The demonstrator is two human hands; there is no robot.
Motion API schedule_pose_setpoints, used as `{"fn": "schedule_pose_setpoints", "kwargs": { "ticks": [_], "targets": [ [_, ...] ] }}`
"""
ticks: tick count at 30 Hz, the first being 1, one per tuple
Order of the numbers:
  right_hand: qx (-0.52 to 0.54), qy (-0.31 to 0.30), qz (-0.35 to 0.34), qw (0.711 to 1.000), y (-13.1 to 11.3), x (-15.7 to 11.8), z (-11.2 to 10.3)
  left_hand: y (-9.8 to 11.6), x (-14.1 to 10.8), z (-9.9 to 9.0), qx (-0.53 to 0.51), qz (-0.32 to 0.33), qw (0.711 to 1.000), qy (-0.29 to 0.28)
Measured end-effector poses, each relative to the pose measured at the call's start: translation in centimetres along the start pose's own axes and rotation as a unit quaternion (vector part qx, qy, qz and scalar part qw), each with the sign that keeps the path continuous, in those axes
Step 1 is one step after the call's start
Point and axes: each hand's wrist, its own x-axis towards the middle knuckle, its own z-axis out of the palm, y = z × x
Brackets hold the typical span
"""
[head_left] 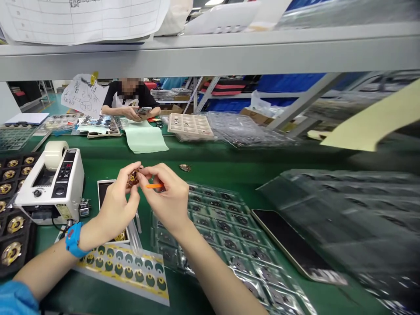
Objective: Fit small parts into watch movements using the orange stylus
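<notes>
My left hand [114, 205], with a blue band at the wrist, grips a small round gold-and-brown part [133, 178] between thumb and fingers. Close against it, my right hand [170, 197] has its thumb and index finger pinched at the part's edge. An orange stick-like tool [155, 186] is tucked in the right hand's fingers; its other end is hidden. Below the hands lie a white-edged shallow box [101, 192] and a sheet of yellow-and-green ring stickers [131, 269]. Beyond the right hand, a similar round part [185, 167] rests on the green table.
A white tape dispenser [70, 183] and black trays of gold round parts [28, 245] stand left. Right are a clear compartment tray [226, 227], a phone [295, 245] and stacked clear trays [328, 218]. A grey shelf beam [210, 59] crosses above; a person [113, 98] sits opposite.
</notes>
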Motion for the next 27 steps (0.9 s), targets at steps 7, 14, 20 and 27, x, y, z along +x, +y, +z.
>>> {"fn": "schedule_pose_setpoints", "kwargs": {
  "ticks": [7,14,20,27],
  "targets": [
    [0.052,-0.007,0.016,0.998,0.8,0.3,0.2,-0.5,-0.1,0.0,0.041,0.015,0.999,-0.032],
    [0.201,-0.133,0.201,0.949,1.0,1.1,-0.1,-1.9,1.5,-1.0,0.015,-0.046,0.999,0.004],
    [0.176,-0.276,0.256,0.909,3.3,0.9,0.5,-2.6,3.6,-3.3,-0.001,-0.017,0.996,0.088],
    [0.059,-0.331,0.281,0.899,5.6,-1.0,3.0,0.3,3.6,-4.7,-0.045,0.043,0.991,0.116]
  ]
}}
